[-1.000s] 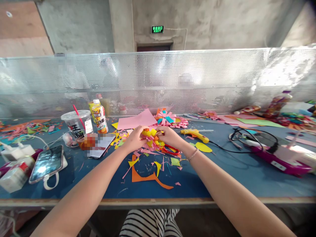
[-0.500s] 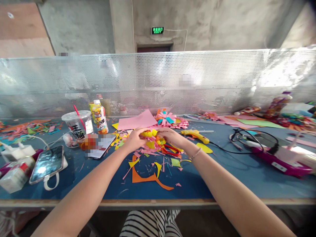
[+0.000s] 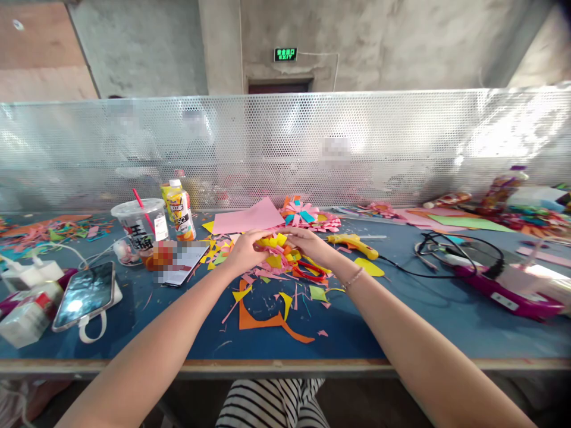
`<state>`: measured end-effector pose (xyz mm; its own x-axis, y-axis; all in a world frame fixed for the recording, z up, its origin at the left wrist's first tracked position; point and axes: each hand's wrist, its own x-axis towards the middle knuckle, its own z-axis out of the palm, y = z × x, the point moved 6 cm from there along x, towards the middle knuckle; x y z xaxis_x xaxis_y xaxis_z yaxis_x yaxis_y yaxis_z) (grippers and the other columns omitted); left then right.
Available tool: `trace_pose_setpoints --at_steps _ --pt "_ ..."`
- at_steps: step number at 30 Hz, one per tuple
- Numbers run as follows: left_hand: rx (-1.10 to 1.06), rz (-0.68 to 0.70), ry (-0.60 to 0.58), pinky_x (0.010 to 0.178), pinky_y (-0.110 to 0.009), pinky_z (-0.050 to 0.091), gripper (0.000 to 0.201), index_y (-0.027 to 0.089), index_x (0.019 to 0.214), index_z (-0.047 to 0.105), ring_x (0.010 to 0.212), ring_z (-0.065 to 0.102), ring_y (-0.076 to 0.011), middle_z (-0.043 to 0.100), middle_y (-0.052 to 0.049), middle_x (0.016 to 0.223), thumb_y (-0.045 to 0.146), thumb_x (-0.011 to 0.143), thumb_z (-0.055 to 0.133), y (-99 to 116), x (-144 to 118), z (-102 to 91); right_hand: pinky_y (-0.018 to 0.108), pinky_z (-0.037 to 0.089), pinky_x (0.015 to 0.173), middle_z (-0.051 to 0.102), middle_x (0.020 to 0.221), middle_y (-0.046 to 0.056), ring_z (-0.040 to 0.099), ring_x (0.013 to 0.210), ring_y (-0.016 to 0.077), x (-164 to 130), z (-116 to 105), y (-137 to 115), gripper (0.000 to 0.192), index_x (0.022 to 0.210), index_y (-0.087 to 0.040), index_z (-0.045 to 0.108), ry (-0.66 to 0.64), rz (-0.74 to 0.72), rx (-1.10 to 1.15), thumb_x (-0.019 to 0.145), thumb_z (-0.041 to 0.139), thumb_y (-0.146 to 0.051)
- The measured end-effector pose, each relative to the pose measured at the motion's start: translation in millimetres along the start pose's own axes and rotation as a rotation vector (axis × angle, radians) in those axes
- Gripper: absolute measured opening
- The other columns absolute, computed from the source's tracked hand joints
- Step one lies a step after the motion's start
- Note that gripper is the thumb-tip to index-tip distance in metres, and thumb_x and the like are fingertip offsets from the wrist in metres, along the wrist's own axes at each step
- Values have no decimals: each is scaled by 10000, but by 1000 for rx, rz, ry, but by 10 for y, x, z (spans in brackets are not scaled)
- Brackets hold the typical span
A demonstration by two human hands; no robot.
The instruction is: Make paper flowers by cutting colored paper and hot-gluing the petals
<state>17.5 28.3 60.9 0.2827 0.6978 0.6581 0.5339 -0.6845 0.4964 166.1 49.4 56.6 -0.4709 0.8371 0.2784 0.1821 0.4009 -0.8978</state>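
1. Nearest the person, both forearms run out over the table (image 3: 401,333) edge and converge toward 12 o'clock, meeting over a litter of paper scraps.
2. An orange paper offcut (image 3: 267,324) lies flat just short of the hands, at their 6 o'clock and apart from them.
3. The left hand (image 3: 243,252) closes on the left side of a pink and yellow paper flower (image 3: 277,254); the fingers curl over its top, so its grip is nearly shut around the paper.
4. The right hand (image 3: 307,245) closes on the flower's right side, fingertips bent in over the yellow petals. Both grips are about equally near; the flower sits between them, at 3 o'clock of the left hand and 9 o'clock of the right.
5. The flower is a rough bunch with no clear long axis, held low over the scraps; whether it touches the table I cannot tell.
6. Red-handled scissors (image 3: 312,273) lie just beside the right wrist, at its 6 o'clock.
7. Farther out, a yellow glue gun (image 3: 352,242) lies at 3 o'clock of the right hand, and a pink sheet (image 3: 247,219) at 12 o'clock.
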Motion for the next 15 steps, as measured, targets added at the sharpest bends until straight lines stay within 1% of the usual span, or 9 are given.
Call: trace_pose_setpoints --at_steps 4,8,11,13,15 --pt "23 30 13 881 -323 455 474 185 1072 609 987 576 -188 633 -57 1053 91 608 630 81 0 -22 208 368 548 579 747 8 486 615 87 -40 5 -96 356 1068 -142 582 -4 -52 -70 740 456 -202" --pt "36 32 46 889 -328 451 488 191 1069 610 985 575 -188 630 -58 1057 68 597 629 89 1 -39 243 417 651 594 893 38 530 754 125 -61 2 -156 329 1061 -161 574 -11 -106 -102 772 443 -247" --pt "29 34 39 891 -340 449 482 188 1070 606 986 575 -192 629 -63 1058 75 602 632 78 -3 -28 270 419 766 572 1019 51 523 899 149 -63 -2 -186 290 1029 -173 575 -22 -162 -131 790 440 -266" --pt "19 35 35 891 -350 447 473 190 1069 603 987 574 -194 628 -65 1061 82 609 630 70 -6 -21 276 410 799 561 1036 51 514 926 149 -66 -1 -194 279 1030 -177 564 -39 -184 -133 797 439 -263" --pt "14 33 40 891 -356 446 463 195 1062 605 987 574 -194 628 -64 1061 82 614 625 61 -7 -21 272 419 765 568 965 42 523 860 137 -68 8 -186 293 1060 -177 540 -74 -182 -115 792 450 -255"
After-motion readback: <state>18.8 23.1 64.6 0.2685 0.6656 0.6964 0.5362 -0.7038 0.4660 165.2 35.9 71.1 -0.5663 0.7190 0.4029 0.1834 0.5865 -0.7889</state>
